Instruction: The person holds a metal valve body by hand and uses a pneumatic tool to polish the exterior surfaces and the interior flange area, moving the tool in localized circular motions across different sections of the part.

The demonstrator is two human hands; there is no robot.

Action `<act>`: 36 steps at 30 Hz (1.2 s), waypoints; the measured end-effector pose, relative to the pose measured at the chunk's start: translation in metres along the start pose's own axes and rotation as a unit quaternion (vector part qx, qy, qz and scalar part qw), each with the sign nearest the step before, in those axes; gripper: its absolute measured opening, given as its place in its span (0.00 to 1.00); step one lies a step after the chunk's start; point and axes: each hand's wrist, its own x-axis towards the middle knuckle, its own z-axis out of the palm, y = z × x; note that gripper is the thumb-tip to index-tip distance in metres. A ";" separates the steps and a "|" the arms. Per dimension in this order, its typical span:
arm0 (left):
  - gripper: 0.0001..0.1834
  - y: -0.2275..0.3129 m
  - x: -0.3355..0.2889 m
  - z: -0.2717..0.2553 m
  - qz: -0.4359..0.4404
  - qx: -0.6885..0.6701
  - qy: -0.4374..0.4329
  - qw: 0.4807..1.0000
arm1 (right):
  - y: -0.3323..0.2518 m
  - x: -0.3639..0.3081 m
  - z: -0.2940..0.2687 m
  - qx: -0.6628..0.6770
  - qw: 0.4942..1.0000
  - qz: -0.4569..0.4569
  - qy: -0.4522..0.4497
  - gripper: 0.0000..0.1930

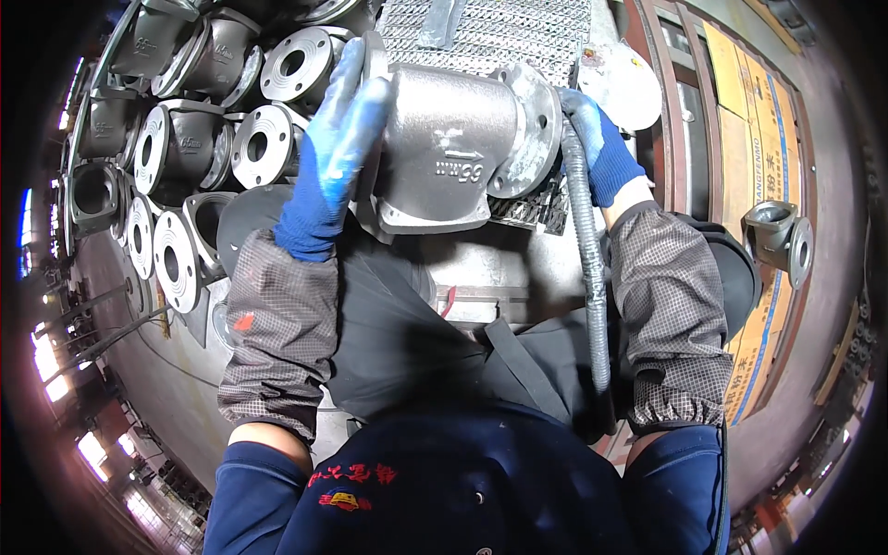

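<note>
A grey cast-metal valve body (pixel 444 148) with round flanges at its ends is held between my two blue-gloved hands, above my lap. My left hand (pixel 338 143) presses against the flange at its left end, the fingers pointing up and away from me. At the right end, my right hand (pixel 601 148) grips the outer side of the other flange (pixel 536 129); some of its fingers are hidden behind the metal. A grey ribbed hose (pixel 587 250) runs from beside my right hand down toward my lap.
Similar valve bodies (pixel 190 148) are stacked at the left. Behind the held casting lies a textured metal plate (pixel 499 42), with a pale round disc (pixel 622 88) right of it. Flattened cardboard (pixel 740 120) lies on a brown metal frame at the right, beneath another flanged casting (pixel 777 236).
</note>
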 end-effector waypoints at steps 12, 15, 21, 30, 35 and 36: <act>0.22 -0.036 -0.013 0.014 -0.128 -0.035 0.061 0.989 | -0.061 -0.054 0.025 -0.003 0.992 -0.077 0.102 0.20; 0.22 -0.007 0.011 0.005 -0.418 -0.219 0.024 0.881 | -0.074 -0.083 0.028 -0.027 0.994 -0.057 0.090 0.22; 0.22 0.003 0.019 0.003 -0.533 -0.314 0.052 0.784 | -0.062 -0.104 0.045 0.022 0.999 0.023 0.038 0.17; 0.22 -0.041 -0.009 0.021 -0.081 0.010 0.079 0.994 | -0.055 -0.125 0.031 -0.071 0.996 -0.008 0.059 0.15; 0.22 0.002 0.015 0.016 -0.458 -0.348 0.115 0.810 | -0.050 -0.127 0.045 0.017 0.985 0.167 -0.041 0.17; 0.23 0.000 0.016 0.016 -0.456 -0.341 0.106 0.815 | -0.043 -0.125 0.046 0.029 0.977 0.202 -0.057 0.18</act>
